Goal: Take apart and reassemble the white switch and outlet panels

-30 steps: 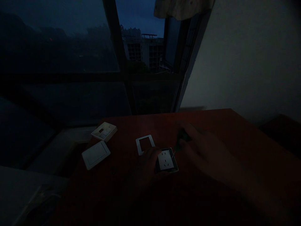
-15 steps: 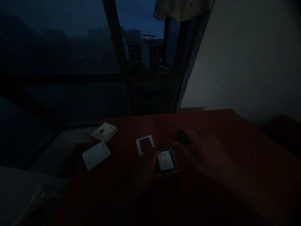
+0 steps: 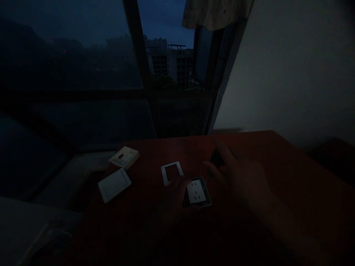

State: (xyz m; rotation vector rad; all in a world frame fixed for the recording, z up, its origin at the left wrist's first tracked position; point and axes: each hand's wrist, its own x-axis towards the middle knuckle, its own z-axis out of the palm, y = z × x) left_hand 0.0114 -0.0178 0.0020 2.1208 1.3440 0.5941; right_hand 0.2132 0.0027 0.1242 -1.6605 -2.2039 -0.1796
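Note:
A wall socket (image 3: 196, 193) with a white slotted face and dark surround lies on the red-brown table. My left hand (image 3: 177, 195) grips it from the left, fingers at its far edge and thumb at the near edge. My right hand (image 3: 233, 170) holds a screwdriver (image 3: 215, 159) by its dark green handle. The screwdriver's thin shaft slants down to the right side of the socket's face; whether its tip sits in a screw is too dark to tell. Just beyond my left hand lies a white rectangular frame (image 3: 163, 173), partly covered by the fingers.
A white switch plate (image 3: 114, 184) and a pale box with a square hole (image 3: 124, 157) lie at the left of the table (image 3: 244, 142). Behind the table stands a dark window (image 3: 88, 122), with a pale wall (image 3: 283, 74) to the right.
The fingers of my right hand have shifted on the screwdriver handle, which now stands a little more upright. My left hand keeps its hold on the socket. The whole view has moved slightly.

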